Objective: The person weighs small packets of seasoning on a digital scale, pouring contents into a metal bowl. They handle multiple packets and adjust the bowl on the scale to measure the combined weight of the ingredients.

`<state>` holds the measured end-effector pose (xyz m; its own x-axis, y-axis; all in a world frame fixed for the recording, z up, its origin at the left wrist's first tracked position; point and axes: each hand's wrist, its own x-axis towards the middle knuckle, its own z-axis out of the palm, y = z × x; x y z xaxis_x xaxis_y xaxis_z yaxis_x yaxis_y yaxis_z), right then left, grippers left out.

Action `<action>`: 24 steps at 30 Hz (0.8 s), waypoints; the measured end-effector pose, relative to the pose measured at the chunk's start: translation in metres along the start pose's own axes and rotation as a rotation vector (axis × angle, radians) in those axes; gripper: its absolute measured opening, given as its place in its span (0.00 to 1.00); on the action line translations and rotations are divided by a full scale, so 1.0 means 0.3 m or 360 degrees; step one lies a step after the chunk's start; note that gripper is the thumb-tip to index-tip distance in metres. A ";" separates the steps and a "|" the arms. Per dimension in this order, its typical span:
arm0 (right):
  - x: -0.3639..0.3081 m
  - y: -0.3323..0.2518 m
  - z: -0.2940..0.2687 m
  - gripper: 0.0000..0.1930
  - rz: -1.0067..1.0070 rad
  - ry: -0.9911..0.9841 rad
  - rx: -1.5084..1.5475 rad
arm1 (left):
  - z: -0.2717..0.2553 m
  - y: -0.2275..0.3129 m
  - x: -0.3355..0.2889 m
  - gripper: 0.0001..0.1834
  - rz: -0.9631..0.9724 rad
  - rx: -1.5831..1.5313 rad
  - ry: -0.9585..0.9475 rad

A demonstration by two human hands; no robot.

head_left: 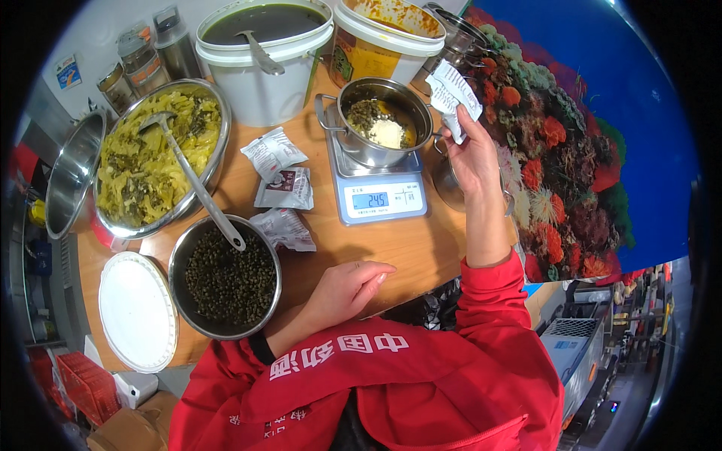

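Right grip [477, 156] clamps a packet [451, 86]; I cannot judge the left grip [344, 292], underside hidden.

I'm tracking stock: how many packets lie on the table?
3, left of the scale: a far packet, a middle packet, and a near packet beside a metal bowl.

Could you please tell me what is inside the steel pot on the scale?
Inside the steel pot are green peppercorn-like grains, a heap of white powder and amber liquid. The pot's bottom and whatever lies beneath the powder are covered.
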<state>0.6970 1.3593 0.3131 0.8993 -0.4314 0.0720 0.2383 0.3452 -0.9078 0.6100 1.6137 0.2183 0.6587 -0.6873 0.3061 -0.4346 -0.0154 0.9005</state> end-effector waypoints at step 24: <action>0.008 0.049 0.046 0.17 -0.0661 -0.0130 -0.1464 | -0.004 0.005 0.003 0.10 0.0054 0.0043 0.0014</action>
<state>0.7078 1.3748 0.3058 0.8401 -0.3008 0.4514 0.1942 -0.6102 -0.7681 0.6105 1.6139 0.2203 0.6488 -0.6812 0.3391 -0.4730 -0.0119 0.8810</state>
